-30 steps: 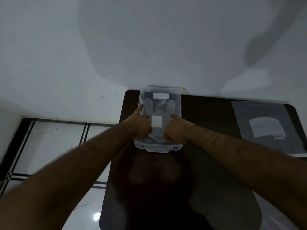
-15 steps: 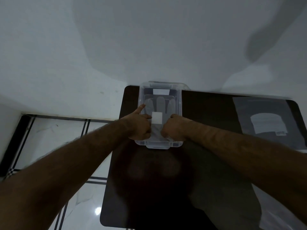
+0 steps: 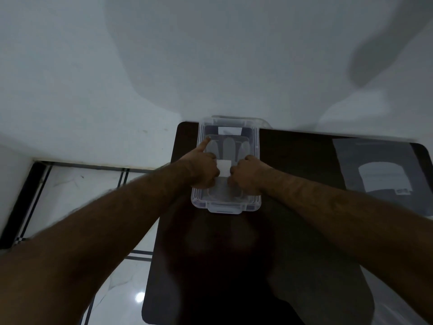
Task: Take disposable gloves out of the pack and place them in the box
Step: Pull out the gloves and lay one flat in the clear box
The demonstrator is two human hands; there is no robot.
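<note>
A clear plastic box (image 3: 226, 208) stands at the far edge of a dark table (image 3: 295, 170). A translucent disposable glove (image 3: 230, 148) lies flat inside it, fingers pointing away from me, with a white square tag (image 3: 223, 171) over its palm. My left hand (image 3: 202, 171) rests in the box on the glove's left side, fingers curled and the index finger stretched to the far left corner. Fingers curled, my right hand (image 3: 248, 175) presses the glove's right side. The glove pack (image 3: 379, 168), a flat grey plastic bag with a white panel, lies at the table's far right.
A white wall (image 3: 210, 55) rises directly behind the table. Left of the table, white floor tiles (image 3: 77, 191) with dark stripes lie below its edge. A white label (image 3: 229, 131) shows at the box's far end.
The glove has settled flatter in the box, its fingers spread toward the far end. Both hands have shifted slightly closer around the white tag; my left index finger reaches farther forward.
</note>
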